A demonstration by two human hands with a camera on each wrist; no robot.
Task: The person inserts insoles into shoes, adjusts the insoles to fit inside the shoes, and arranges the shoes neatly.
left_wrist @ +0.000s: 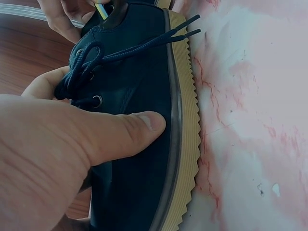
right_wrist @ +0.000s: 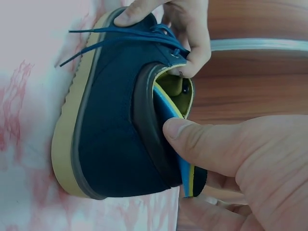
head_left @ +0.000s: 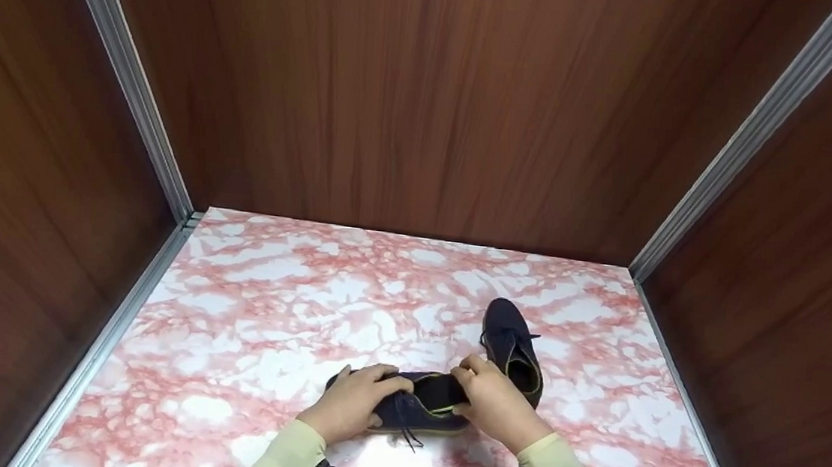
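Note:
A navy lace-up shoe with a tan ridged sole rests on the table, toe to the left. My left hand grips its front part; in the left wrist view the thumb presses on the side below the laces. At the heel end my right hand pinches an insole that has a black top and blue and yellow layers along its edge. The insole's front part sits inside the shoe opening, while its heel end sticks out above the collar. Its tip is hidden within the shoe.
A second navy shoe stands just beyond my right hand, its toe pointing away. Brown wood-grain panels with metal rails enclose the red-and-white marbled tabletop at the back and both sides.

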